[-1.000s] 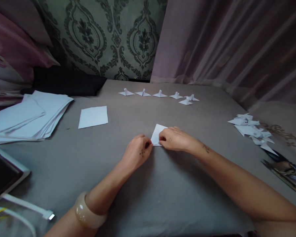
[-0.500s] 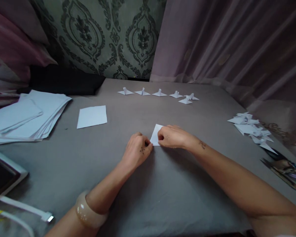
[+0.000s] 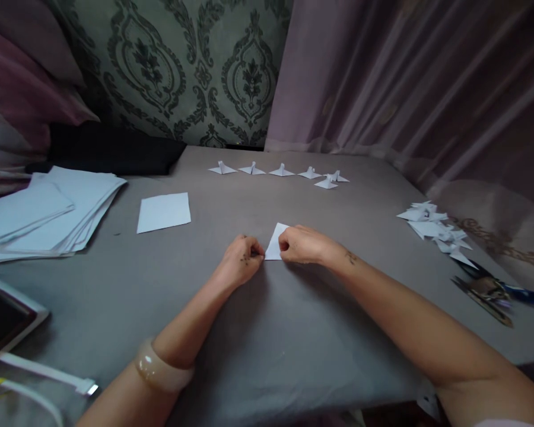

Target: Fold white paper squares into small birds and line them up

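A small folded piece of white paper (image 3: 273,245) lies on the grey cloth between my hands, its left side slanting up to a point. My left hand (image 3: 244,259) pinches the paper's lower left corner with closed fingers. Curled fingers of my right hand (image 3: 303,244) press on the paper's right part and hide it. Beyond them, several folded paper birds (image 3: 282,170) stand in a row. To the left lies a square sheet of white paper (image 3: 164,212), flat and apart from both hands.
A stack of white paper (image 3: 93,204) lies at the left, in front of a black cloth (image 3: 115,148). A dark-screened device (image 3: 9,320) and a white cable (image 3: 44,372) sit near left. At the right are a pile of folded papers (image 3: 436,228) and some tools (image 3: 485,293).
The whole view has shifted slightly, so things at the right appear farther left. Both hands stay at the folded paper, with my left fingers now at its lower left corner.
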Available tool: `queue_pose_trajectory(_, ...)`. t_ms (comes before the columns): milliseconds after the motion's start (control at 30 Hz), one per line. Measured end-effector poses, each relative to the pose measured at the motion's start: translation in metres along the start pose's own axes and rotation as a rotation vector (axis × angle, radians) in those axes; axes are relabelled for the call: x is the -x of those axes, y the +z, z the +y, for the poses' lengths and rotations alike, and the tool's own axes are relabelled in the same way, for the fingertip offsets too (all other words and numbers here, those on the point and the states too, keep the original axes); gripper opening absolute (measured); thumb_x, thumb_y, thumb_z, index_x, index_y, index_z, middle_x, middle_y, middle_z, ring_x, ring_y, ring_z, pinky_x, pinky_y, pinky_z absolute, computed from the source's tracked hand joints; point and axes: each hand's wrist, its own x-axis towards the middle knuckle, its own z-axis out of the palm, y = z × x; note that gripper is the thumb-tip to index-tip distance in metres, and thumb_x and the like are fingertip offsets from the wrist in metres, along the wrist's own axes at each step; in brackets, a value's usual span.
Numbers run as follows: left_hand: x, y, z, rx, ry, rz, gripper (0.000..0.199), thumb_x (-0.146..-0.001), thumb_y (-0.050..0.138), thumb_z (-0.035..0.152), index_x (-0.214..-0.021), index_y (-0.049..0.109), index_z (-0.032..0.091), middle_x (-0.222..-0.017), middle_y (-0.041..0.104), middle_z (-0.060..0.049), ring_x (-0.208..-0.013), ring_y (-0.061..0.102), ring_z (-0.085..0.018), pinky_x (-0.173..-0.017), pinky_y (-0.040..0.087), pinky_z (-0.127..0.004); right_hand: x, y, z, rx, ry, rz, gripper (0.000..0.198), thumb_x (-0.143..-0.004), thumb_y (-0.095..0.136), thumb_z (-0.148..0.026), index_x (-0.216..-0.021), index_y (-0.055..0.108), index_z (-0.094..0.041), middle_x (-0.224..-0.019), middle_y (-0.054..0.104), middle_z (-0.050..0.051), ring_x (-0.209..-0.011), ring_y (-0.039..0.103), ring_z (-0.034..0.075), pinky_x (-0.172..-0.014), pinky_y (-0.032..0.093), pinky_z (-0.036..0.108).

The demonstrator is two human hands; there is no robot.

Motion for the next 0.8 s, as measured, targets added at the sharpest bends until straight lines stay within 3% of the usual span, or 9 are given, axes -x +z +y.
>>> queue_pose_trajectory(100, 0.000, -0.001, -0.002, 0.073, -0.050, -0.011, 0.023, -0.071, 0.050, 0.008, -0.079, 0.069, 0.015, -0.069, 0.059, -0.001, -0.062, 0.054, -0.014, -0.059, 0.043, -0.025, -0.001, 0.003, 0.001, -0.003, 0.003, 0.009, 0.023, -0.069, 0.056, -0.016, -0.083, 0.073, -0.020, -0.080, 0.071, 0.007, -0.069, 0.061, 0.017, -0.054, 0.035, 0.024)
queue_pose_trajectory(167, 0.002, 0.002, -0.001, 0.119, 0.003, 0.031, 0.024, -0.073, 0.049, 0.009, -0.082, 0.069, 0.015, -0.070, 0.063, -0.002, -0.063, 0.056, -0.014, -0.060, 0.044, -0.025, 0.000, 0.004, 0.001, -0.007, 0.007, 0.015, 0.023, -0.069, 0.056, -0.017, -0.084, 0.073, -0.021, -0.079, 0.071, 0.006, -0.069, 0.062, 0.017, -0.054, 0.035, 0.023)
queue_pose_trajectory(300, 0.008, 0.018, 0.002, 0.075, 0.390, 0.061, 0.031, -0.076, 0.045, 0.003, -0.089, 0.070, 0.016, -0.092, 0.068, -0.005, -0.082, 0.062, -0.015, -0.080, 0.048, -0.028, 0.002, 0.005, 0.000, -0.018, 0.027, 0.030, 0.021, -0.070, 0.057, -0.020, -0.084, 0.073, -0.020, -0.075, 0.070, 0.007, -0.065, 0.061, 0.017, -0.053, 0.035, 0.023)
queue_pose_trajectory(400, 0.010, 0.029, 0.000, -0.081, 0.546, 0.075, 0.035, -0.076, 0.042, 0.001, -0.092, 0.069, 0.016, -0.094, 0.066, -0.008, -0.091, 0.061, -0.019, -0.085, 0.048, -0.030, 0.003, 0.005, -0.001, -0.035, 0.026, 0.036, 0.020, -0.071, 0.057, -0.021, -0.083, 0.073, -0.019, -0.073, 0.070, 0.007, -0.064, 0.061, 0.017, -0.053, 0.036, 0.024)
queue_pose_trajectory(633, 0.013, 0.028, -0.002, -0.265, 0.601, 0.016, 0.036, -0.084, 0.039, 0.003, -0.100, 0.068, 0.015, -0.099, 0.064, -0.010, -0.096, 0.059, -0.021, -0.088, 0.049, -0.033, 0.006, -0.005, 0.010, -0.104, -0.042, 0.009, 0.017, -0.071, 0.058, -0.020, -0.075, 0.074, -0.020, -0.067, 0.069, 0.003, -0.063, 0.061, 0.016, -0.055, 0.038, 0.023)
queue_pose_trajectory(700, 0.015, 0.026, 0.001, -0.303, 0.612, 0.007, 0.036, -0.085, 0.038, 0.004, -0.101, 0.068, 0.014, -0.099, 0.064, -0.010, -0.095, 0.058, -0.021, -0.088, 0.049, -0.034, 0.013, -0.004, 0.016, -0.178, -0.097, 0.124, 0.019, -0.076, 0.056, -0.026, -0.079, 0.073, -0.021, -0.074, 0.071, 0.002, -0.069, 0.062, 0.015, -0.060, 0.040, 0.022)
queue_pose_trajectory(800, 0.017, 0.023, 0.005, -0.346, 0.619, -0.017, 0.036, -0.086, 0.038, 0.005, -0.103, 0.068, 0.014, -0.098, 0.063, -0.010, -0.092, 0.057, -0.021, -0.085, 0.050, -0.034, 0.028, 0.010, 0.022, -0.430, -0.104, 0.603, 0.024, -0.084, 0.050, -0.032, -0.086, 0.070, -0.019, -0.085, 0.071, 0.003, -0.078, 0.061, 0.015, -0.069, 0.042, 0.023)
